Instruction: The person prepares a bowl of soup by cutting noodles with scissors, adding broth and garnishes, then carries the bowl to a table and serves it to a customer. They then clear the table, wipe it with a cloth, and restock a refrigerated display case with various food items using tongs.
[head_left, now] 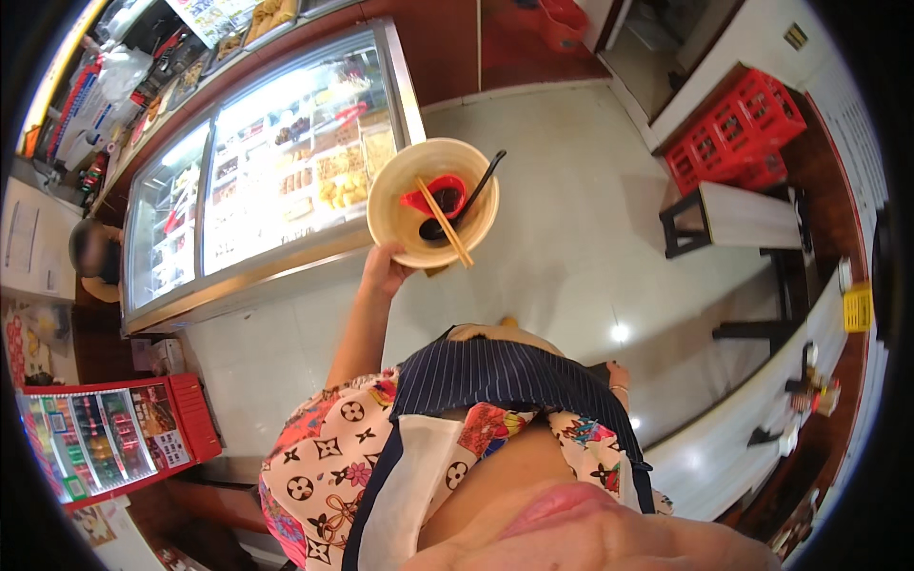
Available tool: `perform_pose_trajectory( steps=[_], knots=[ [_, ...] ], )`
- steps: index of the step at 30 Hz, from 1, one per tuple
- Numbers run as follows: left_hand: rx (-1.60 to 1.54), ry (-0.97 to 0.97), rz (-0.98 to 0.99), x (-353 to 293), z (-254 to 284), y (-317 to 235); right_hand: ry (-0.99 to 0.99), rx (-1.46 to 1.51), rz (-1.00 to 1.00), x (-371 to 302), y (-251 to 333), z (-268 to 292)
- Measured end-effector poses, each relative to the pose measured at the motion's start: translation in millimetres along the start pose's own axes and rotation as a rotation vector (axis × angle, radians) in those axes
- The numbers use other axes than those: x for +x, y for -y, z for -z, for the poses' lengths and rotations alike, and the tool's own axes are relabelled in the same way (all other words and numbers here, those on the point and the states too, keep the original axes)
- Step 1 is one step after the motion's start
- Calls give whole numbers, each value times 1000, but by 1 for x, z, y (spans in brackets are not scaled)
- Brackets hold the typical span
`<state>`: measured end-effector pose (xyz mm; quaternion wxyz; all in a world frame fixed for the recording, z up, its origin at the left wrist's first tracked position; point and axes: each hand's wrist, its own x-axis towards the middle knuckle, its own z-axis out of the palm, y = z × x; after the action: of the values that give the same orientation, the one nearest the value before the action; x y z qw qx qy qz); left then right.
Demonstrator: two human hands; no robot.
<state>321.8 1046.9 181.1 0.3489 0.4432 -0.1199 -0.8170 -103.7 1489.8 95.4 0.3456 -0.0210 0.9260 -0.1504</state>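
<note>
1. Because the left hand (388,271) pinches one edge of the pale bowl (391,186), beside the display case (407,90), uneven weight could tip it.
2. Chopsticks (444,221) and black spoon (475,196) overhang the rim; bumping the case might spill them.
3. Farther from the case, the right hand (618,375) isn't supporting the bowl; its grip I cannot tell.

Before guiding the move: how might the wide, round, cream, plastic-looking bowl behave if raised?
The bowl seems stiff: its rim is smoothly round. It may tip, since the left hand grips only one side. Slim, wooden-looking chopsticks and a long, black spoon overhang it and could slide.
</note>
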Motion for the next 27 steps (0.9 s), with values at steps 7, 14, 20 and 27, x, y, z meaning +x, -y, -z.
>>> perform_pose_trajectory(
  steps=[7, 14, 20, 27],
  knots=[
    [-131, -134, -224, 32, -51, 35, 269, 315, 93, 166, 263, 47],
    [-121, -290, -309, 38, -70, 58, 398, 617, 98, 201, 401, 100],
    [-244, -339, -280, 58, -81, 71, 575, 587, 506, 157, 555, 107],
    [-265, -420, -411, 23, -124, 35, 920, 422, 963, 18, 771, 44]
  ],
)
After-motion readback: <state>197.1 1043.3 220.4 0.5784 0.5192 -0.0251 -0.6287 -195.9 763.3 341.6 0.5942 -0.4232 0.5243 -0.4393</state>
